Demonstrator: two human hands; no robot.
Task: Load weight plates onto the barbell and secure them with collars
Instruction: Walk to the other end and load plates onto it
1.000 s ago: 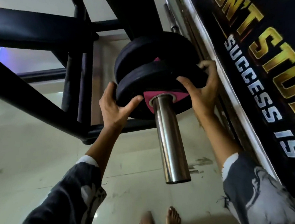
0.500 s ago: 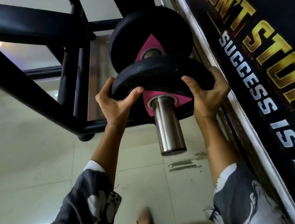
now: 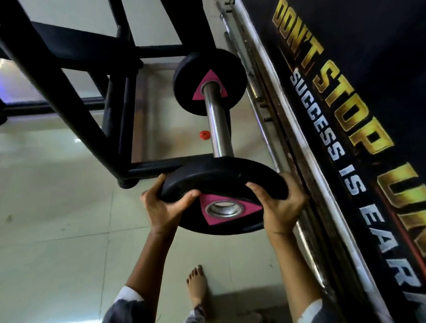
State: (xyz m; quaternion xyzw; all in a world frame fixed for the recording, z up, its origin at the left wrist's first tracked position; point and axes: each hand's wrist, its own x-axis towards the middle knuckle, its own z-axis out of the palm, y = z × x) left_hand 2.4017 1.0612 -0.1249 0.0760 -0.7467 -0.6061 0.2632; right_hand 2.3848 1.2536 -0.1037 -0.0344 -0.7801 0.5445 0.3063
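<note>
Both forearms reach forward and upward, roughly parallel. The left hand (image 3: pixel 165 208) grips the left edge of the near plate (image 3: pixel 221 177), thumb across its face and fingers curled behind the rim. The right hand (image 3: pixel 279 210) clasps the right edge the same way.

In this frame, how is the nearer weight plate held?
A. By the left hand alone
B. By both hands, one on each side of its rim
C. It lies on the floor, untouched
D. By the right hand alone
B: the left hand and the right hand each grip an opposite side of the nearer plate at the near end of the bar.
</note>
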